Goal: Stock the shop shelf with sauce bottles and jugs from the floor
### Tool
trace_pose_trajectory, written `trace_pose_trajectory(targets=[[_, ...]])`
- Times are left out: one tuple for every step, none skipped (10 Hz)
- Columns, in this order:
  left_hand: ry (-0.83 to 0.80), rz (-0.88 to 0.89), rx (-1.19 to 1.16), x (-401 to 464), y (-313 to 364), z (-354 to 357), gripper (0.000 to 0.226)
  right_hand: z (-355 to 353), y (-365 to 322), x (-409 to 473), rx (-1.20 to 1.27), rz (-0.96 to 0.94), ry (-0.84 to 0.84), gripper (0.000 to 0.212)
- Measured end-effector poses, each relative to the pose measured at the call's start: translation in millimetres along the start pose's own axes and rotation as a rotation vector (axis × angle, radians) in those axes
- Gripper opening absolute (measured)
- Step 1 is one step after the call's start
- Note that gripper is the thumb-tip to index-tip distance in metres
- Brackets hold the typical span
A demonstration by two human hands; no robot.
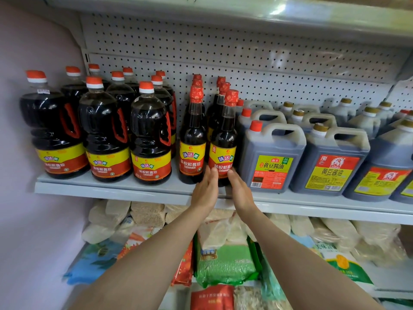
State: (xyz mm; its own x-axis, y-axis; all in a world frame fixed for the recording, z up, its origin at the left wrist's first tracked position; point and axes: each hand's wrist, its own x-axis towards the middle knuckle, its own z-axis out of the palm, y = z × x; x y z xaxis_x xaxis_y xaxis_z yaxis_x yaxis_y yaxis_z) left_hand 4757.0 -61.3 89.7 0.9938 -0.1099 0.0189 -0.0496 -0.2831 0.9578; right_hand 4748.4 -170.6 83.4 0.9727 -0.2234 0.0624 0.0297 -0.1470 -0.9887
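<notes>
Head view, nearest: two bare forearms reach up and forward from the bottom edge, converging on the front of the shelf [116, 191]
Lower shelves: beneath the arms lie bags of dry goods [223, 262], green, red and pale; they lie flat and stacked, apart from the sauces above
Left hand [204, 191]: fingers straight and together, tips touching the lower left of the front slim bottle [222, 151]; nothing is curled round it, so this reads as a nudge, not a grasp
Right hand [240, 191]: fingers likewise straight, tips at the bottle's lower right, just beside the blue-grey jug [271, 157]; it grips nothing
Why held so: flat palms on either side probably square the bottle into its column and turn the label forward; a judgement only
Task's thing: the slim bottle stands upright at the shelf's front edge, heading a file of like bottles; a second file [192, 151] stands just to its left
Left group: large round soy jugs [150, 142] with red handles, ranked several deep, labels facing out
Right group: square jugs with gold caps [333, 159] run off toward the right edge
Farthest: perforated back panel [245, 52] behind every row; the floor stock is out of sight
</notes>
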Motion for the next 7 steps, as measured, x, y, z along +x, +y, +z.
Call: trace_pose_trajectory(targets=[[0.006, -0.005, 0.0, -0.3, -0.1, 0.3, 0.063, -1.3, -2.7, -2.1, -0.017, -0.01, -0.011, 0.05], [0.019, -0.024, 0.019, 1.2, -3.1, 0.8, 0.065, -2.9, -6.8, -5.3, -0.022, -0.029, -0.027, 0.048], [0.019, -0.042, 0.019, 2.6, -4.1, 2.3, 0.067, -5.2, -7.0, -6.8, -0.016, -0.021, -0.043, 0.049], [0.027, -0.037, 0.014, 1.8, -5.2, 3.6, 0.068, -6.6, -9.0, -8.0, -0.003, -0.018, -0.047, 0.05], [0.028, 0.007, -0.009, 0.8, -6.9, 4.7, 0.07, -6.7, -10.6, -10.6, 0.019, -0.024, -0.059, 0.05], [0.036, -0.019, -0.031, 1.6, -9.6, 5.8, 0.074, -7.1, -7.9, -12.2, 0.04, -0.055, -0.075, 0.051], [0.074, -0.023, -0.062, -1.8, -9.7, 7.8, 0.077, -7.8, -4.2, -14.8, 0.047, -0.096, -0.083, 0.049]])
